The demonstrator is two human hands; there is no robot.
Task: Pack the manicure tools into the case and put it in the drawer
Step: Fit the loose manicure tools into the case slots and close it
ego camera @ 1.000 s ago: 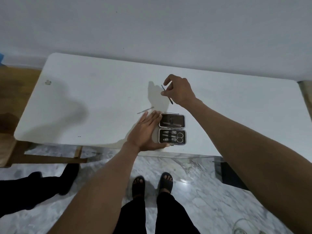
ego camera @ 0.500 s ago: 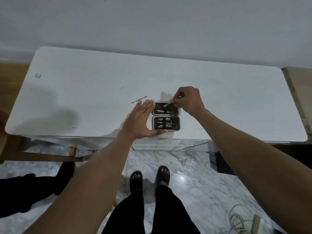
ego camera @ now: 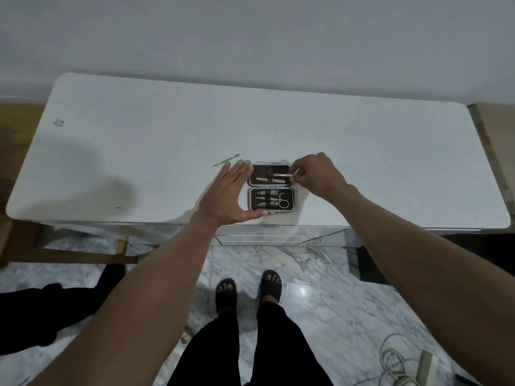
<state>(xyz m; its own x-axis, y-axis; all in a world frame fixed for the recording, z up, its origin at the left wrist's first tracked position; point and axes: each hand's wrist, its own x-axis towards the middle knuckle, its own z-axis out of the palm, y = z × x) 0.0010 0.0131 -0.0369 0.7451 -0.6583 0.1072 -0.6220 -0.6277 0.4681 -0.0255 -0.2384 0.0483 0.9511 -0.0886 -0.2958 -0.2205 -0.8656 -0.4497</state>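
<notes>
A small black manicure case (ego camera: pixel 271 210) lies open near the front edge of the white table (ego camera: pixel 362 151). Its near half holds scissors, clippers and other metal tools under a strap. My right hand (ego camera: pixel 316 174) pinches a thin metal tool (ego camera: pixel 281 176) and holds it flat over the far half of the case, its tip at the strap. My left hand (ego camera: pixel 227 195) lies flat with fingers apart against the case's left side, thumb along its front edge. A loose metal pusher (ego camera: pixel 226 160) lies on the table just beyond my left fingertips. Another thin tool (ego camera: pixel 268 162) lies behind the case.
Mirrored drawer fronts (ego camera: pixel 278 236) run under the table's front edge. My sandalled feet (ego camera: pixel 248 291) stand on marble floor. Another person's dark legs (ego camera: pixel 55 299) are at the lower left. A cable and power strip (ego camera: pixel 404 363) lie at the lower right.
My right hand brought the thin tool down from above the table to the far half of the case. My left hand stayed against the case. The camera shifted.
</notes>
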